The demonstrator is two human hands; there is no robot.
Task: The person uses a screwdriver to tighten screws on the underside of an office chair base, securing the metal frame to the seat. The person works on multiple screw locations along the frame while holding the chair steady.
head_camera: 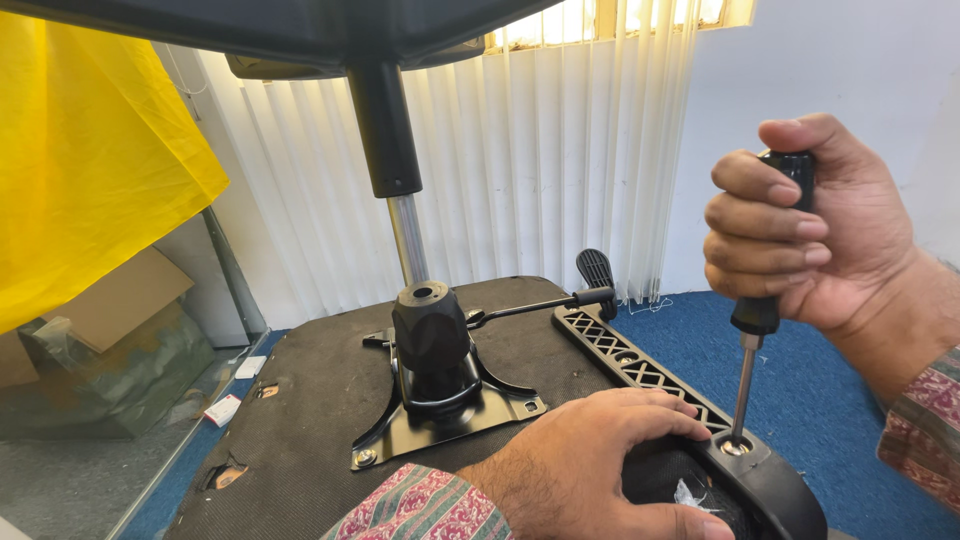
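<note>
My right hand [800,235] grips the black handle of a screwdriver [745,385] held upright, its tip set in a screw hole of a black plastic armrest bracket [640,370]. My left hand [590,455] lies flat on the upturned underside of a chair seat [320,400], pressing next to the bracket's near end. A black metal tilt mechanism [435,385] with a knob and side lever [540,303] is bolted to the middle of the seat.
Another chair's gas cylinder [395,170] and seat hang overhead at the top centre. White vertical blinds [560,160] cover the window behind. A yellow sheet [90,150] and cardboard [120,300] sit left; blue carpet [820,390] lies right.
</note>
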